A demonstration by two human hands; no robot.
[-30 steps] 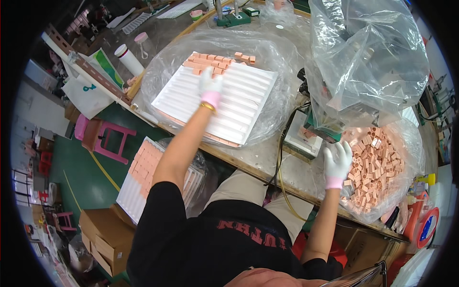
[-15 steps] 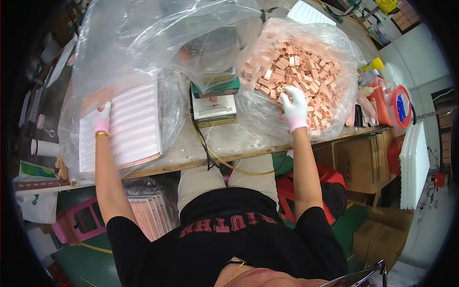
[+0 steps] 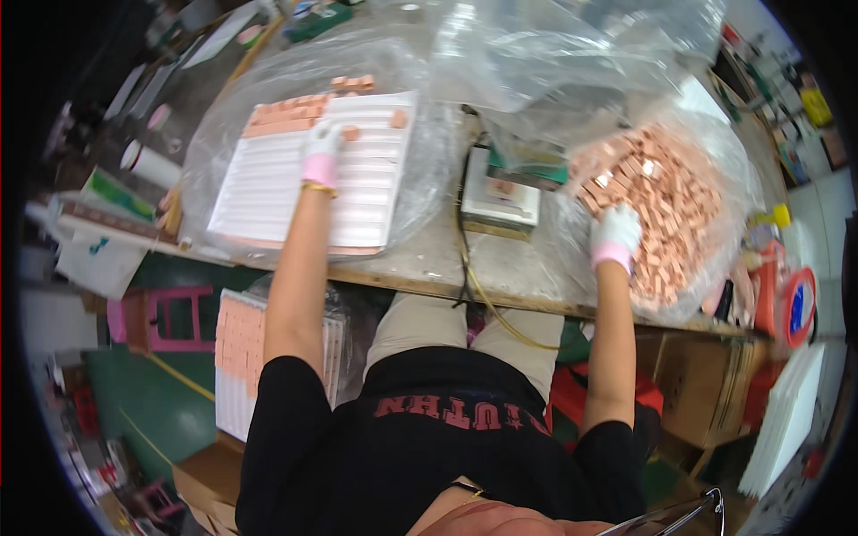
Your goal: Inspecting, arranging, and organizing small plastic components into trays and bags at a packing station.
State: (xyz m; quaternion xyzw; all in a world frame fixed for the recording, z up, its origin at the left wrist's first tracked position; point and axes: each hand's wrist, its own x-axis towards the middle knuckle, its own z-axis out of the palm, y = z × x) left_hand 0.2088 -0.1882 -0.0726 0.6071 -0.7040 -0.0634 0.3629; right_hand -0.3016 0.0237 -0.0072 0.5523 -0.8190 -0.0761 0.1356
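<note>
My left hand point(image 3: 322, 154), in a white glove with a pink cuff, is over the middle of a white ridged tray point(image 3: 371, 201). Its fingers are bent and somewhat blurred, with a small pink block point(image 3: 349, 133) at the thumb side. More pink blocks point(image 3: 290, 114) line the tray's far left rows, and one sits near its far right corner. Several loose blocks point(image 3: 353, 83) lie just past the far edge. My right hand point(image 3: 617, 230), gloved alike, is at the left side of a heap of pink blocks point(image 3: 670, 210); its fingers curl into the heap, their tips hidden.
Clear plastic point(image 3: 545, 54) hangs over the far middle of the bench. A small stack with a white top point(image 3: 514, 205) stands between tray and heap, a yellowish hose point(image 3: 487, 299) before it. Another part-filled tray point(image 3: 237, 344) is below the bench, left.
The view has swung left. My left hand has moved from the tray's left part to its middle. My right hand's fingers, apart before, are now curled at the heap's left side.
</note>
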